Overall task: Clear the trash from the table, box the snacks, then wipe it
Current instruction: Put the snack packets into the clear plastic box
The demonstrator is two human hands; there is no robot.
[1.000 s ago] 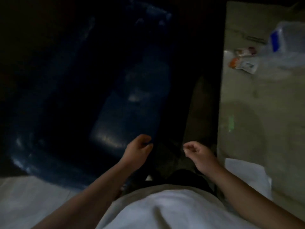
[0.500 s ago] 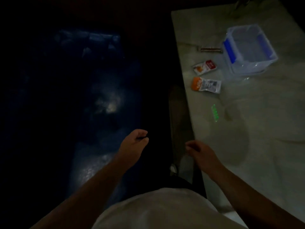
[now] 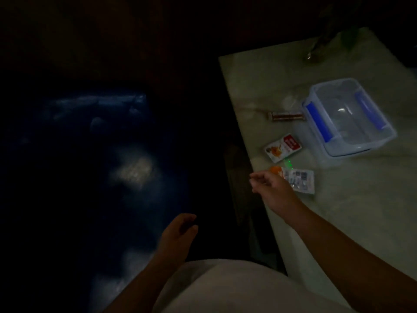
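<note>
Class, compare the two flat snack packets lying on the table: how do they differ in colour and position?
The red-and-white packet has a red end and lies fully in view, nearer the clear box. The orange-and-white packet has an orange end, lies nearer the person, and is partly covered by the right hand above it. Both lie flat on the table, outside the box.

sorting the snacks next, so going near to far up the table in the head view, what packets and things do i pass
orange and white packet by the right hand → red and white packet → brown snack bar → far off, a dark object at the table's back edge. The clear box spans the middle stretch, so I leave it unplaced.
</note>
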